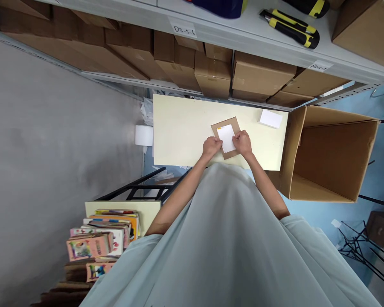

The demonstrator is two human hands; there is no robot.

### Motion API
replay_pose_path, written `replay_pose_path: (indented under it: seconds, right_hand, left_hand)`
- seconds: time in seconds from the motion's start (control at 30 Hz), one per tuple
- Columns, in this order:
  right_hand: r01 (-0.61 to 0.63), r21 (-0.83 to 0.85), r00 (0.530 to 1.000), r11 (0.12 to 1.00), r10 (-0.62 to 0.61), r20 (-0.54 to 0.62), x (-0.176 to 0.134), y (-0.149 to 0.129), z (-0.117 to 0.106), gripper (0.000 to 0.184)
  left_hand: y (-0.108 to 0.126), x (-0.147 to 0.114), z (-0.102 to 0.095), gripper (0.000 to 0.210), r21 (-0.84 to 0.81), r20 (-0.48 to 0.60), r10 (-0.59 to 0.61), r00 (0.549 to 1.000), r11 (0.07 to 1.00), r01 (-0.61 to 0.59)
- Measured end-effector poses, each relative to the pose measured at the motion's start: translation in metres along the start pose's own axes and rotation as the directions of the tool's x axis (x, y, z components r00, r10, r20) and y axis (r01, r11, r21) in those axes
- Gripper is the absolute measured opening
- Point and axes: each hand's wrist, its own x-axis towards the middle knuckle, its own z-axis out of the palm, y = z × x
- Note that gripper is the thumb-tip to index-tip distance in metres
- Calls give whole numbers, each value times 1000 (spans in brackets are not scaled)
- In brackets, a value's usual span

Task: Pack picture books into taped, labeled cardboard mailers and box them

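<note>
A white label (226, 139) with a small yellow mark at its upper left corner lies over a flat brown cardboard mailer (234, 122). The mailer rests tilted on the pale tabletop (182, 132). My left hand (212, 146) is closed, its fingertips pinching at the label's left edge. On the opposite side, my right hand (242, 143) is also closed, with the thumb at the label's right edge. Whether the fingers grip the mailer as well is hidden. A small white stack (270, 119) sits to the right, apart from my hands.
A large open cardboard box (333, 157) stands against the table's right end. Behind are shelves with cartons (262, 74) and a yellow-black utility knife (291, 29). A white roll (144, 135) is at the left end; books (99, 238) are stacked lower left.
</note>
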Motion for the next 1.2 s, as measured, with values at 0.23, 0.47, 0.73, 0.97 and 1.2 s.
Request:
replay_pose_path:
  seconds: [0.23, 0.47, 0.73, 0.97, 1.2]
  right_hand:
    - [9, -87, 1000, 996, -8, 12, 0, -6, 3, 11]
    - [-16, -116, 1000, 993, 19, 24, -2, -12, -1, 10]
    - [-79, -96, 997, 992, 79, -1, 1, -9, 0, 7]
    - [-99, -89, 995, 991, 99, -5, -7, -1, -13, 6]
    - [358, -255, 931, 898, -324, 167, -64, 4, -14, 54]
  left_hand:
    - [2, 3, 1, 13, -1, -15, 31, 999, 1000, -31]
    - [10, -2, -4, 22, 110, 39, -7, 999, 994, 2]
    - [12, -9, 0, 14, 92, -10, -8, 1000, 996, 9]
    - [0, -22, -1, 18, 98, -70, 33, 997, 995, -26]
    - [-12, -39, -2, 75, 374, 123, 611, 782, 701, -607]
